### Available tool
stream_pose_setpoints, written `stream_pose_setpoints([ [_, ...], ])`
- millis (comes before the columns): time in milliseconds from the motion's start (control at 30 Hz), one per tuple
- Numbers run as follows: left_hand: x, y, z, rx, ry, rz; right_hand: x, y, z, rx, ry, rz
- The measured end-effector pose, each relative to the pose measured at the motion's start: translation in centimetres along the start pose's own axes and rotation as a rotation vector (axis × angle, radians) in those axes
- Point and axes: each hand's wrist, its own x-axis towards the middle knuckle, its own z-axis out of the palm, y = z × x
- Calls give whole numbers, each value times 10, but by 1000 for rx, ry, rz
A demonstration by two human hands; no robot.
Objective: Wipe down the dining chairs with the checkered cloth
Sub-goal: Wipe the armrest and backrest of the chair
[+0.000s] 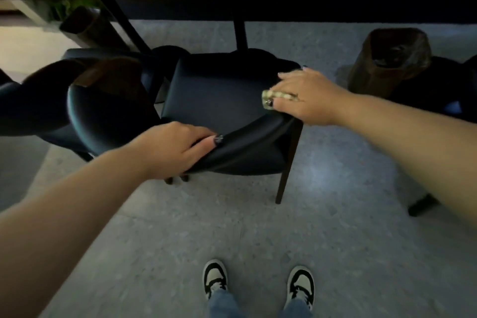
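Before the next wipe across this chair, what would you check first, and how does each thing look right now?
1. Cloth in hand: ok, the right hand holds it bunched under the palm.
2. Cloth on the chair: ok, it sits at the seat's right side.
3. Chair steadied: ok, the left hand grips the backrest's top edge.
4. Wiping path: ok, nothing lies on the seat.
5. Seat clean or dirty: cannot tell, the picture is too dark.
6. Room to stand: ok, the shoes are on bare floor behind the chair.
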Motion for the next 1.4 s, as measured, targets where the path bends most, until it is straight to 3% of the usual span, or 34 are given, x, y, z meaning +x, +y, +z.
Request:
stream_pose_setpoints([
  [100,-11,-36,-6,5,98,-65,3,-12,11,96,58,1],
  [267,-12,-45,6,-123,326,-35,-22,-58,30,258,453,181],
  [433,-19,-47,7,-140,479,31,-31,-134,53,84,606,204],
  [533,-17,-50,8,-201,474,68,-29,-155,52,0,557,201],
  [633,-15,-64,-2,-268,371,122,-23,-132,25,123,315,304],
  [733,-13,-116,-17,41,280,123,-19,-106,16,-19,84,301],
  [800,-16,-164,-27,93,263,60,-18,-107,21,-71,87,302],
  [967,-21,-219,-21,-100,484,-175,-16,-153,32,-57,177,412],
  [1033,-22,-218,-16,-198,534,-183,-12,-185,43,-64,207,462],
  [1167,-24,-218,-9,-431,630,-167,7,-266,75,-92,452,430],
  [1267,-26,-217,-5,-585,680,-161,33,-313,95,-37,487,442],
  [1333,-27,-221,-9,-795,729,-186,54,-336,104,-5,477,475],
  [1400,-30,-231,-19,-1191,788,-196,77,-354,109,13,458,491],
])
